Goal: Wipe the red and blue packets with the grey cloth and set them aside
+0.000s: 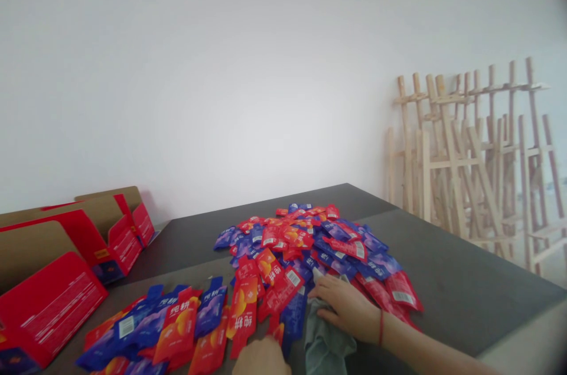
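Note:
A big heap of red and blue foil sachets (305, 245) lies on the dark grey table (452, 280), with a second spread of sachets (177, 322) at the near left. My right hand (348, 307) rests at the heap's near edge, fingers bent and gripping a grey-green cloth (323, 345) that trails toward me. A red string circles that wrist. Only the back of my left hand (262, 358) shows at the bottom edge, next to a red sachet (277, 332). Its fingers are hidden.
Flattened red and brown cardboard boxes (66, 257) are stacked at the left end of the table. Several wooden easels (473, 156) lean against the white wall at the right. The table's right edge (522, 328) runs close to my right forearm.

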